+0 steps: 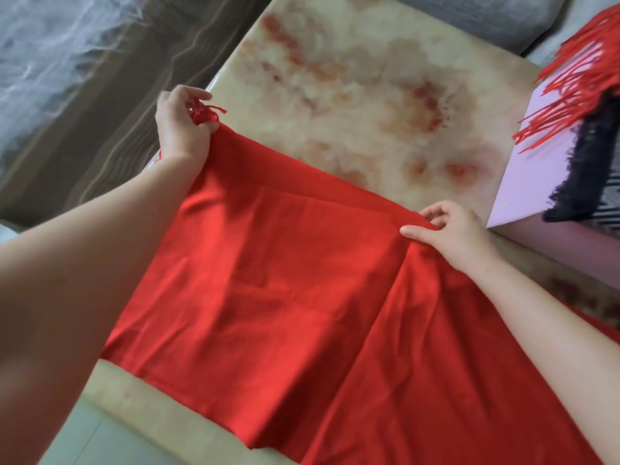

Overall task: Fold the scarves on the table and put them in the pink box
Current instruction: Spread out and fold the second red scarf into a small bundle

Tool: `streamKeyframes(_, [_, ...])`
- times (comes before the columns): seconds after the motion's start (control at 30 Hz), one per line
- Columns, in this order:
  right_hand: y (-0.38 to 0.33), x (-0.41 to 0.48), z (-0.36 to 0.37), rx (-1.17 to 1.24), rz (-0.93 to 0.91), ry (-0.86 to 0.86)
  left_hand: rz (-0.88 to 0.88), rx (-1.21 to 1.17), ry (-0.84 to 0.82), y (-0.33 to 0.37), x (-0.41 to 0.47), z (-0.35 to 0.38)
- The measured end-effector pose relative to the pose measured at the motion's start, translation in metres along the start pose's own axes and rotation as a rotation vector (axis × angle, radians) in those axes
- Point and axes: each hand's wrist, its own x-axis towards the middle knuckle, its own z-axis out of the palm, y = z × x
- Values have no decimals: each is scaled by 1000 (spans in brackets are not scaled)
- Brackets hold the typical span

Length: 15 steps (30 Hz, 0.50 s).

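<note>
you are stretching the far edge of the plain red fabric scarf [285, 280] between both hands over the cream marbled table [335, 78]. your left hand [183, 125] is gripping the tasselled corner, and your right hand [449, 236] seems to be pinching the edge. the pale pink box [530, 182] is sitting just beyond your right hand, the nearer one.

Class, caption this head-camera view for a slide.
Left hand and right hand hold a red scarf over the table near the pink box.

Rug [84, 129] and cushion [479, 18]
The brown rug with wavy pale lines lies at the left; the grey cushion sits at the far right.
</note>
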Motion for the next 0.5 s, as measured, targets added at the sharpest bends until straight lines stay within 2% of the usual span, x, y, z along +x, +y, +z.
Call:
streamKeyframes(0.13, [8, -3, -19, -20, 13, -160, -11, 253, -16, 13, -22, 2])
streamKeyframes(0.23, [12, -10, -28, 73, 55, -225, 125, 192, -125, 31, -77, 15])
streamKeyframes(0.37, [22, -22, -38, 43, 61, -301, 234, 46, -285, 50, -207, 25])
streamKeyframes(0.43, [30, -27, -46, -32, 41, -337, 151, -44, -292, 54, -276, 17])
streamKeyframes(0.5, [41, -33, -54, -109, 33, -348, -50, -122, -249, 55, -338, 4])
